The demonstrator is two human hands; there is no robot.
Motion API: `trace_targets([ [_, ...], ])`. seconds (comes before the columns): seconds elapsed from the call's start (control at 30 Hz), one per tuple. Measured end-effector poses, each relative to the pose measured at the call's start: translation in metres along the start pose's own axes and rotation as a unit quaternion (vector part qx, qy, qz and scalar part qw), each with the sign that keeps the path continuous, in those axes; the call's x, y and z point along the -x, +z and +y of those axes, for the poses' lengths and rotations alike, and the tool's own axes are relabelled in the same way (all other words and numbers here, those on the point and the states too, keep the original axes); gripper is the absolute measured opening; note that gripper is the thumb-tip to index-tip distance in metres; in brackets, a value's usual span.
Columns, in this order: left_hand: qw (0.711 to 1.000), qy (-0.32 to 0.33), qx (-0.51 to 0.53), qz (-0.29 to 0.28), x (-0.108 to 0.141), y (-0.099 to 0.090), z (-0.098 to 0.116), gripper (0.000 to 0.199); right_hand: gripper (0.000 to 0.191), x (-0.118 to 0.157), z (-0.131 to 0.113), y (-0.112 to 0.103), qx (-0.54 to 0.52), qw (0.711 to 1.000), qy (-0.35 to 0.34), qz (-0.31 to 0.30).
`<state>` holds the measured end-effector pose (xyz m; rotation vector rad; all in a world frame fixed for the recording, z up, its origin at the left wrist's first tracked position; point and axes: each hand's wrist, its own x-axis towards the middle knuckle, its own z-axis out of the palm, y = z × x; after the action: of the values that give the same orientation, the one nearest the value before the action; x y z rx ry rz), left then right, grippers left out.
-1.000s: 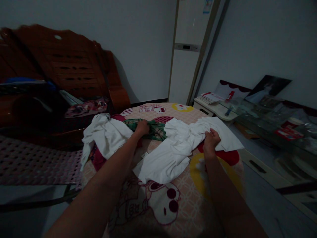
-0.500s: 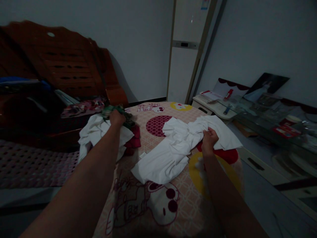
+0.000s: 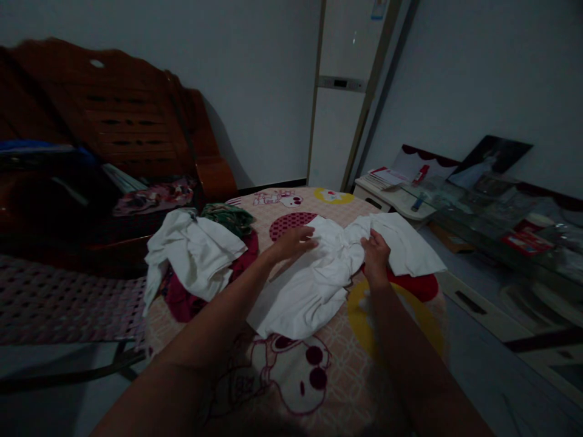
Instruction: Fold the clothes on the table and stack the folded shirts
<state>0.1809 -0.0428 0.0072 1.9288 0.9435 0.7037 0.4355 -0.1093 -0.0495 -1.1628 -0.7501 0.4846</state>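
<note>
A crumpled white garment (image 3: 303, 297) lies across the round table (image 3: 291, 379), its far right end spread over a red patch of the printed cloth. My right hand (image 3: 376, 252) pinches a fold of the garment near its gathered middle. Just above the garment's upper left part is my left hand (image 3: 294, 243), fingers apart and holding nothing; whether the fingertips touch the fabric I cannot tell. On the table's left side sits a pile with another white cloth (image 3: 195, 246), a green patterned cloth (image 3: 230, 217) and a dark red cloth (image 3: 182, 301).
A wooden bench (image 3: 132, 121) with bags and clothes stands at the left, beside a woven seat (image 3: 68, 303). At the right is a glass-topped cabinet (image 3: 478, 224) bearing a photo, papers and a red box. A tall white air conditioner (image 3: 337, 127) fills the back corner.
My left hand has left the green cloth in the pile and moved right to the white garment, its fingers opening. My right hand stays at the garment, shifted slightly left.
</note>
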Motion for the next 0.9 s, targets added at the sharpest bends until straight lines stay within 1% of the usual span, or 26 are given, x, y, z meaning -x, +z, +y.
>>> trace_targets([
  [0.03,0.997,-0.018,0.067,-0.022,0.002,0.014,-0.001,0.055,0.053,0.006,-0.007,0.007,-0.010,1.000,0.000,-0.019],
  [0.07,0.991,-0.030,0.126,-0.024,0.004,0.026,-0.002,0.066,0.050,0.013,-0.014,0.013,-0.019,0.998,0.003,-0.057],
  [0.13,0.974,-0.034,0.224,-0.022,0.007,0.041,-0.007,0.080,0.042,0.027,-0.028,0.025,-0.028,0.985,0.016,-0.172],
  [0.2,0.954,-0.028,0.297,-0.029,0.010,0.047,-0.012,0.082,0.037,0.040,-0.039,0.033,-0.021,0.955,0.036,-0.295],
  [0.23,0.944,-0.030,0.326,-0.036,0.010,0.047,-0.015,0.078,0.037,0.045,-0.042,0.035,-0.015,0.940,0.048,-0.339],
  [0.27,0.934,-0.038,0.352,-0.038,0.011,0.047,-0.018,0.074,0.038,0.049,-0.044,0.036,-0.009,0.928,0.061,-0.367],
  [0.3,0.925,-0.052,0.374,-0.034,0.011,0.046,-0.021,0.069,0.039,0.051,-0.045,0.037,-0.004,0.922,0.075,-0.380],
  [0.33,0.917,-0.070,0.392,-0.025,0.012,0.046,-0.023,0.065,0.039,0.052,-0.045,0.036,-0.001,0.921,0.087,-0.381],
  [0.4,0.903,-0.101,0.417,0.005,0.012,0.045,-0.025,0.057,0.035,0.050,-0.042,0.034,0.001,0.929,0.098,-0.356],
  [0.47,0.891,-0.115,0.437,0.028,0.012,0.044,-0.022,0.049,0.028,0.044,-0.037,0.031,-0.009,0.948,0.099,-0.303],
  [0.53,0.875,-0.123,0.467,0.044,0.013,0.041,-0.018,0.042,0.024,0.037,-0.030,0.027,-0.018,0.966,0.100,-0.237],
  [0.6,0.850,-0.123,0.509,0.060,0.014,0.036,-0.014,0.036,0.026,0.030,-0.023,0.024,-0.017,0.976,0.105,-0.190],
  [0.63,0.835,-0.116,0.534,0.068,0.015,0.034,-0.012,0.034,0.029,0.027,-0.020,0.023,-0.017,0.977,0.111,-0.182],
  [0.7,0.801,-0.088,0.587,0.080,0.016,0.030,-0.010,0.033,0.038,0.025,-0.014,0.021,-0.034,0.971,0.136,-0.195],
  [0.77,0.764,-0.058,0.638,0.076,0.018,0.029,-0.009,0.034,0.046,0.027,-0.010,0.022,-0.059,0.953,0.175,-0.240],
  [0.83,0.734,-0.042,0.675,0.063,0.020,0.029,-0.006,0.037,0.048,0.030,-0.007,0.024,-0.062,0.934,0.205,-0.286],
  [0.9,0.717,-0.040,0.694,0.054,0.021,0.030,-0.004,0.038,0.045,0.035,-0.004,0.027,-0.042,0.926,0.222,-0.304],
])
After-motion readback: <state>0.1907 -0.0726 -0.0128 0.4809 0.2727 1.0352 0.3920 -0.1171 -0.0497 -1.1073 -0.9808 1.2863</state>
